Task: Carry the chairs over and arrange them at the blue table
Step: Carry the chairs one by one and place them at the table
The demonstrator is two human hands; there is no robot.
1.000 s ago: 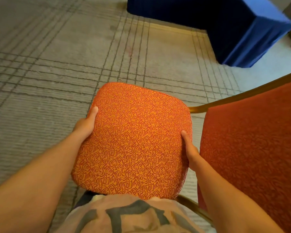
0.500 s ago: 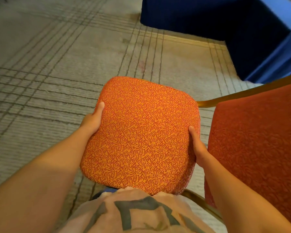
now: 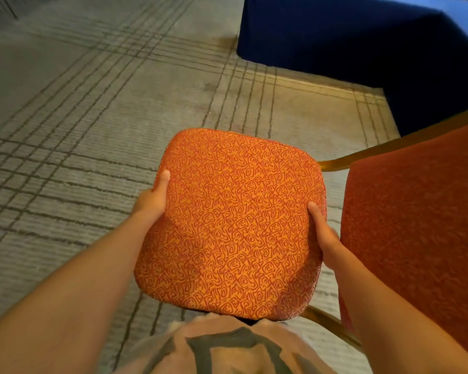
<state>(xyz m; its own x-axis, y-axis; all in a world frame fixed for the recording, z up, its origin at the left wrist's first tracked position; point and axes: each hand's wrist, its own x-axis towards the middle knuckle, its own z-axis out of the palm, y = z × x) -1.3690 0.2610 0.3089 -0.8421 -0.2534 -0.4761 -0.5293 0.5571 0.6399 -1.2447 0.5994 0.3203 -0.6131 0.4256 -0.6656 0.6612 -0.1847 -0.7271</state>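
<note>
Chair seat point(image 3: 230, 222): orange, swirl-patterned, gripped at both side edges.
Left hand point(image 3: 152, 201): thumb on top.
Right hand point(image 3: 326, 238): likewise.
Blue table point(image 3: 362, 41): ahead, right.

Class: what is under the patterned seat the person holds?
Under the seat, only a gold frame bar shows at its lower right, against the carpet. The seat covers the chair's legs and the fingers of the left hand and right hand.

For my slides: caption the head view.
Left hand and right hand grip an orange chair seat near the blue table.
</note>
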